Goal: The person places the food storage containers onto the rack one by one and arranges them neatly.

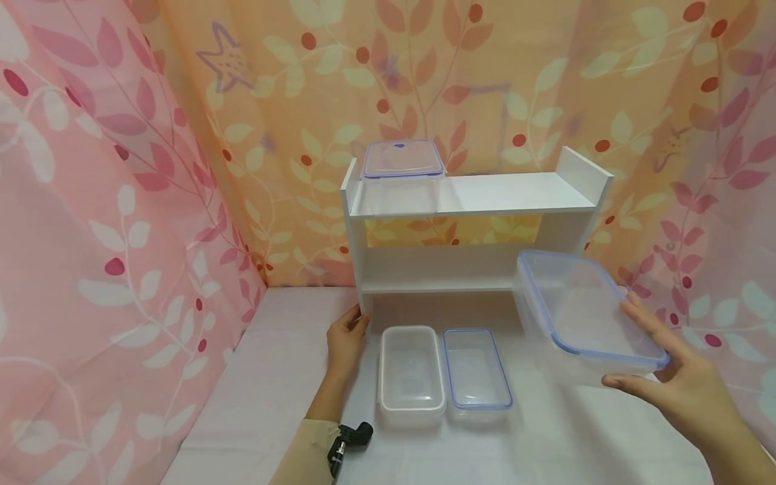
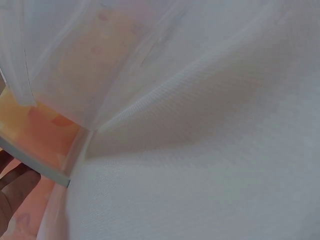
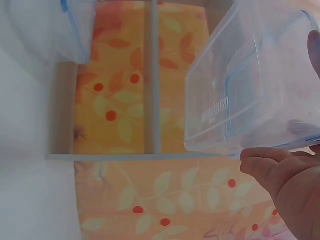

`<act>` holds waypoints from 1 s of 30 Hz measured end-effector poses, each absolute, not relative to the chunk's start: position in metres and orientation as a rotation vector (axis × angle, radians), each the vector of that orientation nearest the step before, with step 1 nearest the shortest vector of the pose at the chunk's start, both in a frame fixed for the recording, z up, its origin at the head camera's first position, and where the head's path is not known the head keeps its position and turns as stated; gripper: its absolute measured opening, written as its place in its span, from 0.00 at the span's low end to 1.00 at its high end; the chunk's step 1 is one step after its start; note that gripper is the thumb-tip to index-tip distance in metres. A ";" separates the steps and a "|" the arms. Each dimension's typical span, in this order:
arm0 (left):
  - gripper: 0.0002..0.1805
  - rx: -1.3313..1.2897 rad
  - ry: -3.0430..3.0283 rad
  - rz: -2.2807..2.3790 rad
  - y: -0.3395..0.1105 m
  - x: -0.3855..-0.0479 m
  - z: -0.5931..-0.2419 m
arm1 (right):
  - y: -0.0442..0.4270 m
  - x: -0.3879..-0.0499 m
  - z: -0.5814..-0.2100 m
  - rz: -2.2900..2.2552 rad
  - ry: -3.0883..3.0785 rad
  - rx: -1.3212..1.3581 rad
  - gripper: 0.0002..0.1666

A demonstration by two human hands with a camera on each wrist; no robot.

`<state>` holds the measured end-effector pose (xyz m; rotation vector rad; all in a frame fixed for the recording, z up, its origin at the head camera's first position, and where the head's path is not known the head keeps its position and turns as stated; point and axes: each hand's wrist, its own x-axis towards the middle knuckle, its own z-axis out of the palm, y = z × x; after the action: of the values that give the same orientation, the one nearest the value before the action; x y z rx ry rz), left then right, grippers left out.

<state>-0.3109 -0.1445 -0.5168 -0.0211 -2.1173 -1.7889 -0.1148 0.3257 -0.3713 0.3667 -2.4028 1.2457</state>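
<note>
On the right, my right hand (image 1: 691, 384) holds a clear plastic food container (image 1: 597, 310) with a blue-rimmed lid, tilted and raised in front of a white two-tier shelf (image 1: 509, 192). The thumb lies along the container's near side and the fingers along its right side; the right wrist view shows the container's clear wall (image 3: 215, 110) close up. My left hand (image 1: 345, 343) grips the lower front edge of the shelf's left side panel (image 2: 37, 162). A container with a white-rimmed lid (image 1: 412, 370) and a smaller blue-rimmed one (image 1: 477, 370) sit side by side before the shelf.
Another blue-rimmed container (image 1: 403, 162) stands at the left end of the shelf's top board. White cloth (image 1: 254, 397) covers the table. Patterned curtains (image 1: 291, 114) hang behind and at both sides. A black camera mount (image 1: 351, 441) is strapped to the left wrist.
</note>
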 end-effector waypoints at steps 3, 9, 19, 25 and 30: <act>0.20 -0.017 -2.123 -1.776 -0.146 -0.311 -0.518 | 0.325 -0.116 -0.362 1.221 -2.392 0.394 0.63; 0.22 -0.003 -2.137 -1.749 -0.146 -0.310 -0.519 | 0.324 -0.113 -0.341 1.124 -2.388 0.357 0.63; 0.21 -0.016 -2.116 -1.786 -0.144 -0.308 -0.514 | 0.320 -0.111 -0.318 1.157 -2.339 0.364 0.63; 0.21 -0.005 -2.127 -1.770 -0.145 -0.309 -0.514 | 0.318 -0.114 -0.305 1.223 -2.273 0.444 0.63; 0.20 -0.007 -2.119 -1.764 -0.144 -0.310 -0.515 | 0.324 -0.122 -0.298 1.564 -2.081 0.637 0.61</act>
<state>-0.3095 -0.1443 -0.5152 -0.0072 -2.1192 -1.7643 -0.1221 0.3242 -0.2981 0.6368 -2.0807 1.5640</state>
